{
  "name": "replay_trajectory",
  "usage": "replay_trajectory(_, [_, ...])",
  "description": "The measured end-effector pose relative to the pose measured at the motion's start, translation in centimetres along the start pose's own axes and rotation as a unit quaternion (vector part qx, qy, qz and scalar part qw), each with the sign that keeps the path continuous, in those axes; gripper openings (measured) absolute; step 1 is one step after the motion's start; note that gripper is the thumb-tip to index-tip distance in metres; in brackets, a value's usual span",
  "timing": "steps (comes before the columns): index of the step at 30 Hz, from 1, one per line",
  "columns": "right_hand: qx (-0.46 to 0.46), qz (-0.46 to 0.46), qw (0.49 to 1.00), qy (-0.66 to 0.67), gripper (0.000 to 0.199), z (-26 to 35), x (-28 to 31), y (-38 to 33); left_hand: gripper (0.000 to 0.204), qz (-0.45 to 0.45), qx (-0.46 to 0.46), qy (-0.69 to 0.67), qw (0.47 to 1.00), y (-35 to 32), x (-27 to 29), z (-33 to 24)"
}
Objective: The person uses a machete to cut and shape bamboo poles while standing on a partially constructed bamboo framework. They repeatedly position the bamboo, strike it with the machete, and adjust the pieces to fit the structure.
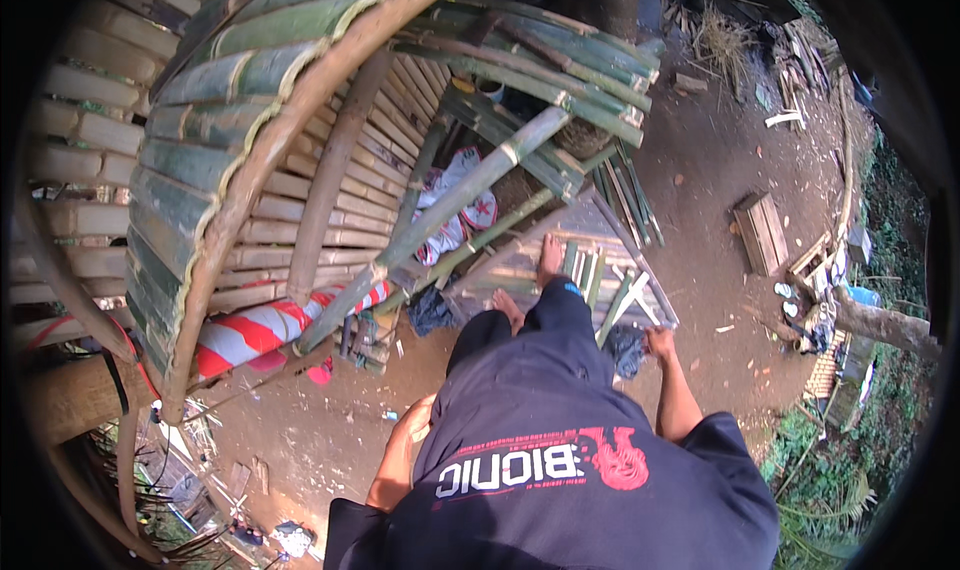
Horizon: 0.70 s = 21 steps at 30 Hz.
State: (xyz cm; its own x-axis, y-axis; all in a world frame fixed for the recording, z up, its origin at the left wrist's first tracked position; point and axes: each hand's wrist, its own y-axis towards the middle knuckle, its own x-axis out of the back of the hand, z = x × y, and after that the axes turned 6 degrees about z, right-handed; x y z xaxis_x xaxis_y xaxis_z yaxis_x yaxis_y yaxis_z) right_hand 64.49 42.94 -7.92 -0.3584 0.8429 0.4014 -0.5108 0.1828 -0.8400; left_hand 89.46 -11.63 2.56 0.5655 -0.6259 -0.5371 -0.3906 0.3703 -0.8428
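Note:
My right hand (660, 343) is closed at the near right corner of a low wooden platform (655, 288), its fingers on the edge. A dark plastic bag (627, 348) lies right beside that hand. My left hand (416, 422) hangs against my left side, next to my dark shirt, its fingers partly hidden. Both my bare feet (550, 256) are at the platform, one of them on it. Split bamboo strips (590, 273) and pale sticks (626, 296) lie on the platform.
A curved bamboo-slat roof (215, 130) fills the upper left, with a green bamboo pole (440, 225) slanting in front. A bamboo rack (560, 80) stands ahead. A red-and-white striped roll (265, 335) is at left. On the dirt at right sits a wooden box (762, 234).

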Motion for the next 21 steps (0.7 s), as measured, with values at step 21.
replay_trajectory(21, [0.19,0.021,0.972,-0.137,0.032,18.4,-0.7,-11.5,0.035,0.036,-0.219,0.255,0.941,-2.4,-3.5,3.2])
